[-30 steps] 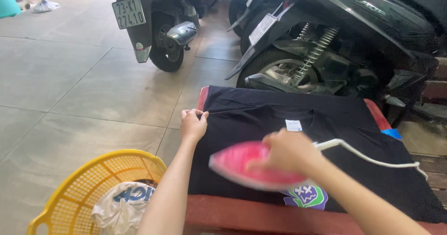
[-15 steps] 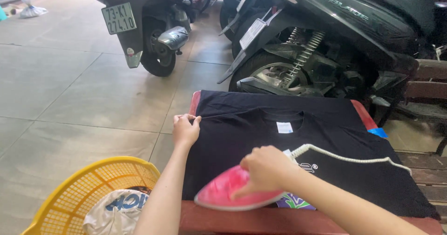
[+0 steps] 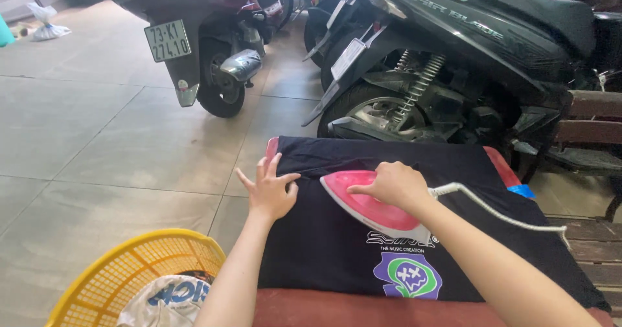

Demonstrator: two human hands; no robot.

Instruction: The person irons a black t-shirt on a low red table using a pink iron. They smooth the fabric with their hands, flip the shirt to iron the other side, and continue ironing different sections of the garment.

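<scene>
- Right hand [image 3: 394, 184] is clenched around the handle of the pink iron [image 3: 372, 207], which now rests higher on the black T-shirt [image 3: 337, 249] than half a second ago, when it sat near the printed graphic [image 3: 407, 276] at the near edge.
- Left hand [image 3: 271, 190] has gone from pinching the shirt's left edge to lying flat with fingers spread, pressing the cloth down just beside the iron's pointed tip; it grips nothing.
- With the iron moved up, the graphic is uncovered and the soleplate sits over the upper chest area, so the pressing appears to be working toward the collar end.
- White cord [image 3: 492, 212] trails from the iron's heel off to the right across the shirt.
- Red padded board [image 3: 311, 309] shows beneath the shirt's near edge.
- Yellow basket [image 3: 123, 265] with a white garment [image 3: 165, 301] stands at lower left; parked scooters [image 3: 453, 61] stand beyond on the tiled floor [image 3: 97, 152].
</scene>
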